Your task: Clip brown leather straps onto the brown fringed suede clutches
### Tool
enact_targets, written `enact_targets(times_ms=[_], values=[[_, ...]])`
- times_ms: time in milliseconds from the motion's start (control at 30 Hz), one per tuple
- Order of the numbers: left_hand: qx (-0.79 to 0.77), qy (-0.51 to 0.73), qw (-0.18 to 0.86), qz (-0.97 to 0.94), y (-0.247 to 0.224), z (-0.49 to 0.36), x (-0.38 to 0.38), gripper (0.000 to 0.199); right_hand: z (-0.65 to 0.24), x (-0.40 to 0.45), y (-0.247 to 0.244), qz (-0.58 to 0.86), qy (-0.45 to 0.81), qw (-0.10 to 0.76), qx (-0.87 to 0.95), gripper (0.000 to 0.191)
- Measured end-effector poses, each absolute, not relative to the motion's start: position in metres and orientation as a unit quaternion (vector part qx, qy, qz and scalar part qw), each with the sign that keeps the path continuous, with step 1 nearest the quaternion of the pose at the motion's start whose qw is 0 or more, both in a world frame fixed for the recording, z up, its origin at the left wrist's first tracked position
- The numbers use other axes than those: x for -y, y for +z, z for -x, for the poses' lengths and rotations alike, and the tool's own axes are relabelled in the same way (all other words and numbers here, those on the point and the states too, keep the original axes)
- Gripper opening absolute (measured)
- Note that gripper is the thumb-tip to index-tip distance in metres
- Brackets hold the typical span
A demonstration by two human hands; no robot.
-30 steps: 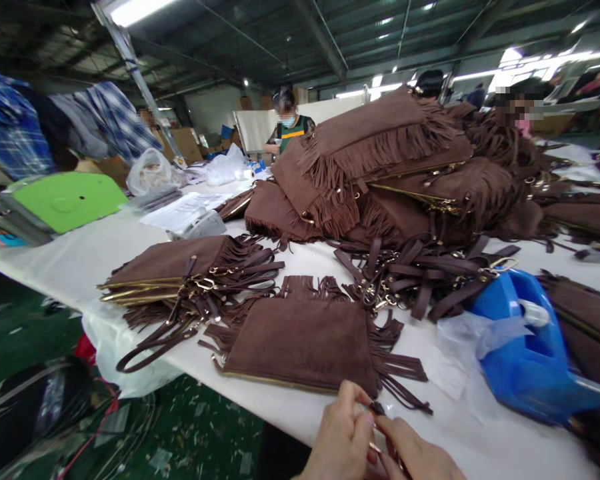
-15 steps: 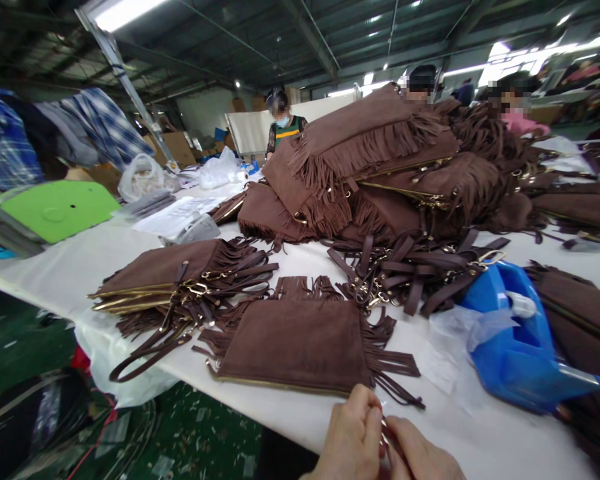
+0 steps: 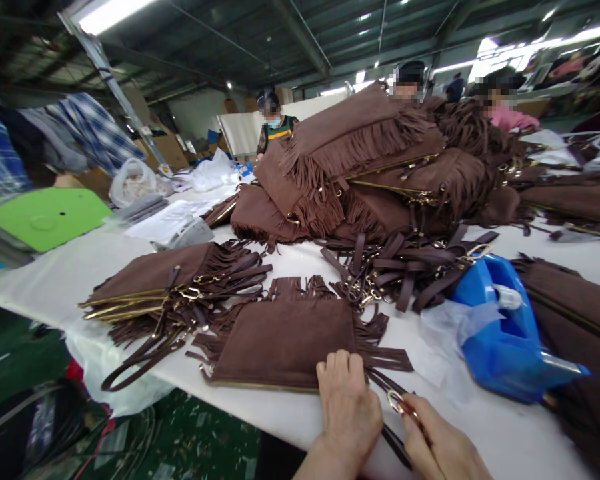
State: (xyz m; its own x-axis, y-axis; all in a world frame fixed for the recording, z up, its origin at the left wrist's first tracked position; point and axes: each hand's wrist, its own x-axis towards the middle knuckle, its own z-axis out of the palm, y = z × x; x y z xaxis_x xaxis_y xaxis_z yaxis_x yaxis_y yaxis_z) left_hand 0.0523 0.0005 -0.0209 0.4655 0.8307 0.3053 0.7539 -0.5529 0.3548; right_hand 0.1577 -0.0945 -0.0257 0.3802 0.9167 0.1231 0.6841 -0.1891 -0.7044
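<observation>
A flat brown fringed bag [image 3: 280, 340] lies in front of me with its gold zip along the near edge. My left hand [image 3: 349, 403] is closed on the bag's near right corner, fingers bent over the top; the thumb is hidden. To the right of it, my right hand [image 3: 443, 440] pinches a gold clasp [image 3: 395, 401], apart from the bag. A dark brown strap [image 3: 396, 445] runs between the two hands, its lower end out of sight. Fringe strips [image 3: 387, 353] spread from the bag's right side.
A stack of similar bags [image 3: 150, 273] lies left. Loose straps [image 3: 395, 267] and a large heap of bags [image 3: 355, 143] lie beyond. At right stands a blue tape dispenser [image 3: 500, 347] beside crumpled clear plastic [image 3: 450, 327]. A masked person [image 3: 275, 127] is across the table.
My hands were together below the bag's right corner. They have parted: the left moved up onto the corner, the right moved rightward with the clasp, which now shows plainly.
</observation>
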Motion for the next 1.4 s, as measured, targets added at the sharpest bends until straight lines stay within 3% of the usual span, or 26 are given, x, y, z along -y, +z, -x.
enact_targets(times_ms=[267,400,967,1200,1400], values=[[-0.363,0.241,0.072,-0.897,-0.032,-0.041,-0.012,0.014,-0.166,0.063,-0.015,0.764,0.07,0.25,0.591,0.018],[-0.32,0.275,0.083,-0.903,-0.035,-0.039,-0.015,0.013,-0.162,0.046,-0.019,0.749,-0.004,0.246,0.615,0.017],[-0.302,0.325,0.071,-0.893,-0.043,-0.038,-0.019,0.023,-0.167,0.031,-0.033,0.653,-0.042,0.208,0.727,0.011],[-0.312,0.328,0.086,-0.888,-0.046,-0.038,-0.022,0.021,-0.165,0.037,-0.036,0.66,-0.087,0.203,0.718,0.021],[-0.287,0.345,0.123,-0.885,-0.037,-0.028,-0.019,0.012,-0.181,0.06,-0.043,0.65,0.084,0.287,0.699,0.014]])
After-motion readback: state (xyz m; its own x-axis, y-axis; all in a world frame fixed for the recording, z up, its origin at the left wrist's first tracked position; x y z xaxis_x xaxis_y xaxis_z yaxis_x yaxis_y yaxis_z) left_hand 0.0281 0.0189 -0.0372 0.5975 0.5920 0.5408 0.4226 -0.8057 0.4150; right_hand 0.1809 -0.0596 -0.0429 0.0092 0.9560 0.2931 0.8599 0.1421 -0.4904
